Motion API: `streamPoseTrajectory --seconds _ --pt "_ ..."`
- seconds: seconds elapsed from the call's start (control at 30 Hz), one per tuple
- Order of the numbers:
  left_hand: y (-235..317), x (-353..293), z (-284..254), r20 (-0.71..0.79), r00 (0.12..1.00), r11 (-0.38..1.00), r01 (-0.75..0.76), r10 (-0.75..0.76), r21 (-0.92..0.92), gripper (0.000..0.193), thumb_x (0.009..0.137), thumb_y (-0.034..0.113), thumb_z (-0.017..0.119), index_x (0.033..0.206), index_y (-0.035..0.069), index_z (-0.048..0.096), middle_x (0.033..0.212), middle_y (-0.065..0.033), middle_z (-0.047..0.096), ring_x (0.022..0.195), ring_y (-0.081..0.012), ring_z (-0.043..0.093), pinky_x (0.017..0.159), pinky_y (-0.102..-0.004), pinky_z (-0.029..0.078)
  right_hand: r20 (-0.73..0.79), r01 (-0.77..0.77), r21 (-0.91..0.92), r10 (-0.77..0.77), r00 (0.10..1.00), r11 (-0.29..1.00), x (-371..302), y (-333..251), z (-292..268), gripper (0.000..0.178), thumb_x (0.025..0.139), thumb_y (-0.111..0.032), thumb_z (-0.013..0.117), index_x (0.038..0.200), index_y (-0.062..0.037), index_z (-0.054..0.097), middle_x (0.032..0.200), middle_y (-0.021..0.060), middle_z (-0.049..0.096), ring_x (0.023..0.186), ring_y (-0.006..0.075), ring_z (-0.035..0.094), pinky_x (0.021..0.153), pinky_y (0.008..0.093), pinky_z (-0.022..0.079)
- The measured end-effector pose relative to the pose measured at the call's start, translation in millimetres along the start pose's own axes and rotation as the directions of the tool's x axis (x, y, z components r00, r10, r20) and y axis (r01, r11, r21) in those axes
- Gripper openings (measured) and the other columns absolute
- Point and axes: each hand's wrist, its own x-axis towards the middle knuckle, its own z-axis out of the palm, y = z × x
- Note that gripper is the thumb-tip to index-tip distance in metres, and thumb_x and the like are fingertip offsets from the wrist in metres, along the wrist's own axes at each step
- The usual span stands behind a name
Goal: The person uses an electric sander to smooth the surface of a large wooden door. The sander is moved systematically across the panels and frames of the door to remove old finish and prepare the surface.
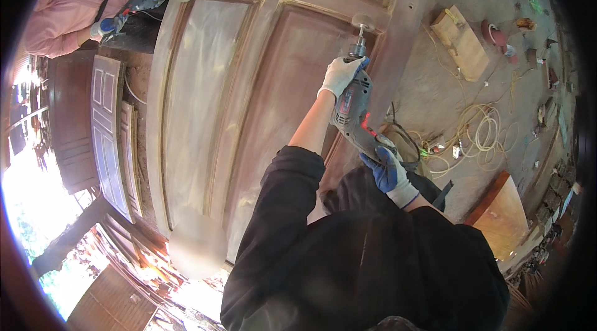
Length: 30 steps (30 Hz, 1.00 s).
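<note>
Nearest, at the bottom, were the wearer's dark clothes [373, 269], with a black sleeve [289, 175] reaching up from the left. The right hand [390, 177], in a white glove with a blue palm, had its grip closed around the rear end of a grey power tool [354, 104]. Farther out, the left hand [343, 74], also gloved, had its grip wrapped around the tool's front, just behind the metal chuck [357, 50]. A pale round pad [362, 21] was at the tip, over the right side of a large brown panelled door [205, 76]; whether they touched could not be told. The door's panels were streaked with pale patches.

To the right, a reddish-brown piece of wood [500, 216] lay near the wearer. Beyond it, a loosely coiled pale cord [477, 152] and a wooden block [461, 45] lay on the littered floor [423, 97]. At the upper left, a co-worker in pink [81, 7] held another power tool [140, 2] by the door's edge. Farther left stood a smaller panelled door [109, 132].
</note>
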Motion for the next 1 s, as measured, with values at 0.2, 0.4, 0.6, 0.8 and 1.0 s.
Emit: streamPoseTrajectory --seconds 0.2,0.4,0.6,0.8,1.0 --pt "-32.9 14.2 -32.4 -0.021 0.999 0.994 -0.034 0.032 -0.101 0.052 0.078 0.047 0.068 0.099 0.000 0.069 0.087 -0.0099 0.068 0.080 -0.0170 0.064 0.072 -0.0316 0.049 -0.012 -0.048 -0.012 0.047 0.999 0.999 10.5 17.5 18.8 0.029 0.093 -0.011 0.055 0.121 -0.0105 0.054 0.118 0.0069 0.059 0.111 0.0250 0.057 0.096 0.0471 0.048" --pt "-32.2 25.4 -96.8 -0.104 0.994 0.993 0.012 -0.024 -0.116 0.046 0.081 0.043 0.068 0.093 -0.001 0.070 0.077 -0.0055 0.068 0.068 -0.0110 0.061 0.064 -0.0286 0.048 0.064 -0.068 0.097 0.062 0.996 0.993 50.8 43.3 52.8 0.030 0.091 -0.010 0.057 0.121 -0.0074 0.054 0.116 0.0095 0.060 0.109 0.0264 0.058 0.095 0.0464 0.049" --pt "-17.9 -2.2 -30.7 -0.033 0.999 1.000 -0.011 0.012 0.029 0.051 0.079 0.045 0.068 0.103 0.000 0.069 0.087 -0.0096 0.069 0.077 -0.0158 0.063 0.070 -0.0308 0.049 -0.047 -0.113 0.130 0.120 0.992 0.985 4.0 23.8 19.5 0.033 0.091 -0.011 0.056 0.124 -0.0090 0.052 0.120 0.0099 0.058 0.113 0.0268 0.056 0.097 0.0439 0.049" --pt "-9.3 -15.0 -4.1 0.008 1.000 1.000 0.020 -0.020 -0.007 0.047 0.080 0.043 0.068 0.103 0.002 0.070 0.087 -0.0074 0.068 0.078 -0.0130 0.061 0.071 -0.0299 0.049 -0.102 -0.095 0.107 0.106 0.989 0.990 -15.3 9.6 6.9 0.035 0.091 -0.011 0.056 0.126 -0.0098 0.051 0.121 0.0094 0.057 0.114 0.0265 0.055 0.097 0.0424 0.049" --pt "-25.6 6.2 -95.8 -0.090 0.995 0.977 0.028 -0.048 -0.210 0.033 0.080 0.038 0.070 0.087 0.006 0.070 0.071 -0.0025 0.065 0.060 -0.0122 0.060 0.057 -0.0269 0.046 -0.020 -0.111 0.138 0.115 0.993 0.984 47.7 51.8 56.1 0.031 0.089 -0.012 0.061 0.120 -0.0092 0.055 0.112 0.0072 0.061 0.104 0.0230 0.060 0.092 0.0428 0.051"
